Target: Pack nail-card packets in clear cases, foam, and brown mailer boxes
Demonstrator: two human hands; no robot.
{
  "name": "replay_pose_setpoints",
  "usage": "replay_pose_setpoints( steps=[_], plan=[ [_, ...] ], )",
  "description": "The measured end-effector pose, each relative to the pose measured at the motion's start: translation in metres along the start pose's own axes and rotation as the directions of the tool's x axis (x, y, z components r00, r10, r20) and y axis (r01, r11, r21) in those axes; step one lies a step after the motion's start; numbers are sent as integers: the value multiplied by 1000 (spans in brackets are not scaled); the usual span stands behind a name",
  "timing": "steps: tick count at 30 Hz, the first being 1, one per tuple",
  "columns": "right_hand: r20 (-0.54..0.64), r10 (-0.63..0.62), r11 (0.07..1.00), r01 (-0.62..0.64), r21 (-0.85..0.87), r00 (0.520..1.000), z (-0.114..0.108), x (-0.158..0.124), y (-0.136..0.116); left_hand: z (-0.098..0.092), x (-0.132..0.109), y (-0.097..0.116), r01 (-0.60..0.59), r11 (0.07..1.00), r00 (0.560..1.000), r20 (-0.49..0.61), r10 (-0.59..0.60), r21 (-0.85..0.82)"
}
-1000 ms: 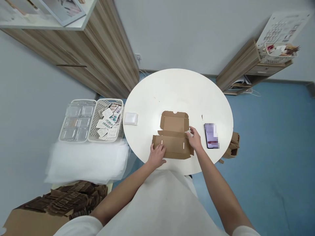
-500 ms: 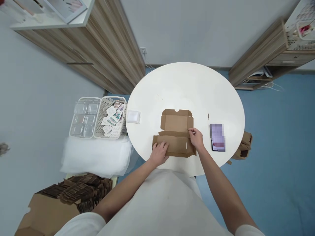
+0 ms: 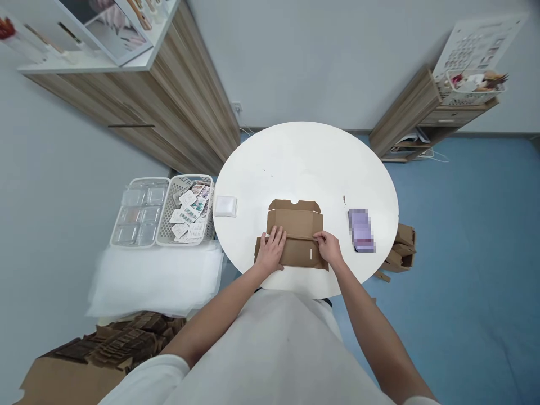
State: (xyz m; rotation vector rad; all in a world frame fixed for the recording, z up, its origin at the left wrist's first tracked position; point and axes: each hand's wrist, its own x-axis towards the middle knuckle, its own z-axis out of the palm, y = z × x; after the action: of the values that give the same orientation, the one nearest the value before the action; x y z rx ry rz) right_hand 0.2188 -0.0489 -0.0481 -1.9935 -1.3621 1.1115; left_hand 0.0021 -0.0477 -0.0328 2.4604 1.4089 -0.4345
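Note:
A brown cardboard mailer box (image 3: 294, 223) lies unfolded near the front of the round white table (image 3: 304, 163). My left hand (image 3: 271, 251) rests on its left part, fingers spread across the fold between the two panels. At the right end of that fold, my right hand (image 3: 329, 247) pinches the cardboard between thumb and forefinger. A white slot shows in the near panel, left of my right hand. The near panel's left part is mostly covered by my left hand.
A small white stack (image 3: 225, 206) sits at the table's left edge, a blurred phone (image 3: 361, 230) at the right. Left of the table are a basket of cards (image 3: 207, 229), clear boxes (image 3: 139, 214), white sheets (image 3: 156, 278) and piled cardboard (image 3: 71, 377). More cardboard (image 3: 400, 247) stands right.
My left hand has moved from the near panel up onto the fold, its fingers spreading. My right hand keeps its pinch at the fold's right end. The camera view has shifted.

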Motion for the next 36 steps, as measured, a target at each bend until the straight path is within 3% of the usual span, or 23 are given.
replay_pose_setpoints(
  steps=[4, 7, 10, 13, 18, 20, 22, 25, 29, 33, 36],
  plan=[
    [8, -43, 990, 44, -136, 999, 2, -19, 0, 4, -2, -2, -56, 998, 998, 1, 56, 32],
    [-75, -189, 917, 149, -370, 979, 8, -41, -6, 9, -7, -3, -74, 997, 997, -1, 74, 20],
    [87, -327, 770, 318, -553, 941, 19, -61, -11, 13, -11, -3, -91, 996, 995, -33, 91, -7],
    [284, -297, 659, 411, -630, 912, 33, -74, -11, 15, -14, -4, -119, 992, 990, -78, 116, -37],
    [290, -222, 611, 364, -703, 931, 52, -80, -2, 18, -32, -11, -137, 987, 980, -160, 122, -85],
    [271, -222, 621, 350, -702, 937, 55, -80, 0, 24, -46, -19, -66, 991, 980, -197, 42, -119],
    [255, -224, 633, 339, -695, 941, 57, -79, -1, 34, -60, -30, 71, 977, 972, -206, -113, -201],
    [235, -228, 654, 328, -682, 945, 59, -78, -2, 54, -77, -48, 232, 878, 937, -146, -318, -419],
    [225, -213, 692, 309, -652, 951, 64, -76, -5, 70, -79, -60, 172, 715, 936, -114, -332, -677],
    [236, -207, 701, 312, -641, 949, 70, -74, -7, 68, -68, -61, 221, 540, 908, -31, -418, -812],
    [247, -210, 697, 322, -641, 946, 74, -75, -8, 62, -65, -60, 250, 514, 883, -24, -468, -820]
  ],
)
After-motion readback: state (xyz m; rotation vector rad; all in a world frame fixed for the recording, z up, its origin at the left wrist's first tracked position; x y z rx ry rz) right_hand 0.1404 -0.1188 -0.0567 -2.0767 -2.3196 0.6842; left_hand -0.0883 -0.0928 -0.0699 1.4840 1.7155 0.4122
